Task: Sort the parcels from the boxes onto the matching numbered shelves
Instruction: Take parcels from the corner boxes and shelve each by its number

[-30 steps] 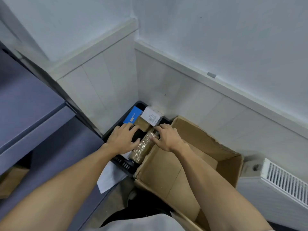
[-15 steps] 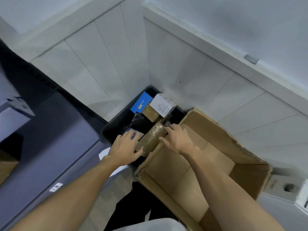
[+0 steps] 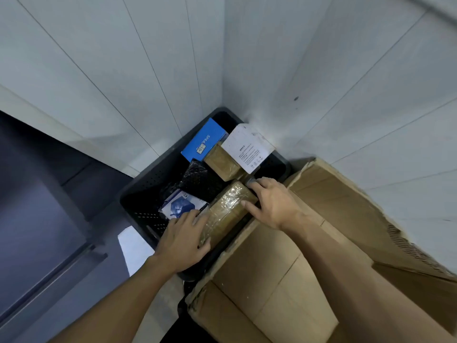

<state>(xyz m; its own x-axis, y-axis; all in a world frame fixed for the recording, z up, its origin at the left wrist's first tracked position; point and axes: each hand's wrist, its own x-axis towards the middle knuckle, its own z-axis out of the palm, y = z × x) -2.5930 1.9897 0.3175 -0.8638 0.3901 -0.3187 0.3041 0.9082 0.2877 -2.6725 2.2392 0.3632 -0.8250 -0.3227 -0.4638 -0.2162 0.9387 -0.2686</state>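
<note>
Left of the black crate, a grey shelf unit fills the edge of the view, and a white sheet shows just beside the crate's near left corner. Inside the crate, along its left side, a blue-and-white packet lies flat, with a black padded mailer beyond it and a blue box leaning at the crate's far end. The left hand reaches over the crate's near rim, its fingers laid over the near end of the taped brown parcel and its thumb curled round the parcel's side. This parcel lies lengthwise along the crate's right side. At the crate's far right, a small brown parcel sits under a white box. The right hand grips the taped parcel's far end, fingers hooked over the end and thumb pressed to its top. Right of the crate, touching it, stands an open cardboard box, and the right forearm crosses over it.
</note>
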